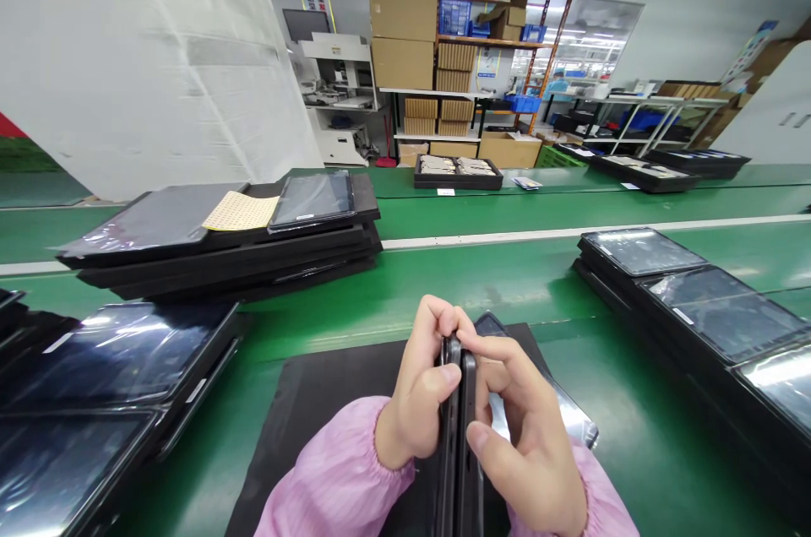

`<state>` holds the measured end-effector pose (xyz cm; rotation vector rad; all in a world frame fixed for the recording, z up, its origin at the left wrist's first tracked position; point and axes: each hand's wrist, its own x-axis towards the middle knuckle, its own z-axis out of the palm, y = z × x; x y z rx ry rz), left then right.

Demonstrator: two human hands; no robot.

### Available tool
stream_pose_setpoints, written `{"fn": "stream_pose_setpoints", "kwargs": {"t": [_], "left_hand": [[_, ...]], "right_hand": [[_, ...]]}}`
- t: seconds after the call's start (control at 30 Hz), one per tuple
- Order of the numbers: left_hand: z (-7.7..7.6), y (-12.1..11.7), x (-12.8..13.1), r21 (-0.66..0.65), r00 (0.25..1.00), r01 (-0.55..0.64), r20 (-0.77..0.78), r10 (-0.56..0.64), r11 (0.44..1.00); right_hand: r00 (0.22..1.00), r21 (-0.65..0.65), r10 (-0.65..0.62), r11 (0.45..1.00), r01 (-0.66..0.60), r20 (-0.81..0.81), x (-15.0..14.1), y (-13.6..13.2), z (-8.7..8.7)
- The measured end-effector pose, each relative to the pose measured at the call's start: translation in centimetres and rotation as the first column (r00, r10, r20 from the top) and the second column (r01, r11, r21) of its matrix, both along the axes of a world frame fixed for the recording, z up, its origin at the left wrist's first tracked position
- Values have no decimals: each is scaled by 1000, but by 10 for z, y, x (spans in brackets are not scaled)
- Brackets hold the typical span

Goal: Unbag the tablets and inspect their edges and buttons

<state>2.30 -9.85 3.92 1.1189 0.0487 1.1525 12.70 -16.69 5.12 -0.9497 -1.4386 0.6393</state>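
Two thin black slabs that look like tablets (449, 469) stand on edge side by side, held upright above a black foam mat (329, 402). My left hand (421, 389) is closed on the left one, its thumb pressing the near side and its fingertips at the top corner. Closed from the other side, my right hand (523, 427) has its thumb on the right slab (470, 436) and its forefinger at the same top corner. Behind my right hand lies another tablet (574, 410), mostly covered by the hand.
Stacked black trays (253, 263) at the left carry a tablet (315, 197) and a yellow dotted sheet (241, 210). More trays of tablets lie at the near left (127, 351) and right (728, 309). Across the green bench (411, 279) sits a small black tray (457, 181).
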Motion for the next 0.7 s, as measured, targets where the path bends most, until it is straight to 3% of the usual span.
{"fn": "stream_pose_setpoints", "kwargs": {"t": [0.13, 0.33, 0.43, 0.5, 0.6, 0.7], "left_hand": [[-2, 0, -1, 26, 999, -35, -28, 35, 999], [0, 0, -1, -11, 999, -15, -37, 15, 1000], [4, 4, -3, 20, 986, -140, -92, 141, 990], [7, 8, -4, 84, 956, -250, -134, 260, 965], [11, 14, -6, 146, 918, -307, -215, 333, 940], [13, 19, -6, 120, 893, -332, -279, 353, 936]], "right_hand": [[998, -19, -51, 998, 52, 43, 2, -2, -3], [1000, -6, 15, 1000, -15, -12, 0, 0, -3], [995, -10, 92, 996, -92, -43, 7, 5, -4], [998, -22, 60, 998, -61, -13, 19, 13, -3], [988, -24, -79, 996, 82, 132, 45, 43, 4], [909, -20, -138, 987, 159, 393, 59, 101, 13]]}}
